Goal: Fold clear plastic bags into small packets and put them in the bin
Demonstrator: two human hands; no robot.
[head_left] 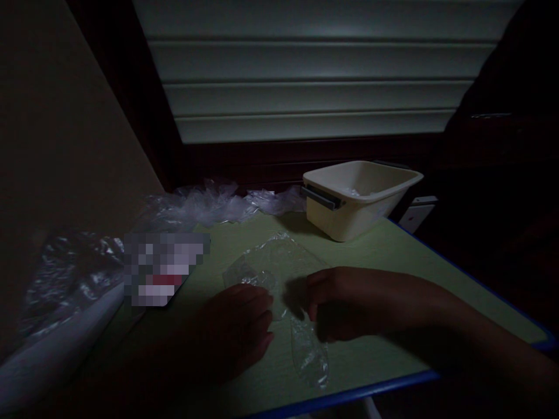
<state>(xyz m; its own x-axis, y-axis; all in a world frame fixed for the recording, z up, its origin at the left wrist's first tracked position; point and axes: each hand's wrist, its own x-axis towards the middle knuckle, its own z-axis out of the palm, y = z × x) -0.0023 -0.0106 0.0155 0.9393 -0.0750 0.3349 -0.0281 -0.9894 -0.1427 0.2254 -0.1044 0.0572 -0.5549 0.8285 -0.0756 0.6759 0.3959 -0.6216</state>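
A crumpled clear plastic bag (301, 250) lies spread on the light green tabletop, and a narrow piece of it trails toward the front. My left hand (244, 326) rests palm down over the bag's left part, its fingers loosely bent and slightly apart. Over the right part is my right hand (345, 302), its fingers curved downward and a dark shadow beside them. Nothing shows gripped in either hand, though the palms and the undersides of the fingers are hidden. Dim light blurs the details.
A cream plastic bin (336, 215) with grey handles stands at the back right, with clear plastic inside. More clear plastic (209, 203) is heaped along the back and left. A pixelated flat item (166, 270) lies at left. Blue edging (371, 390) borders the green table (384, 366).
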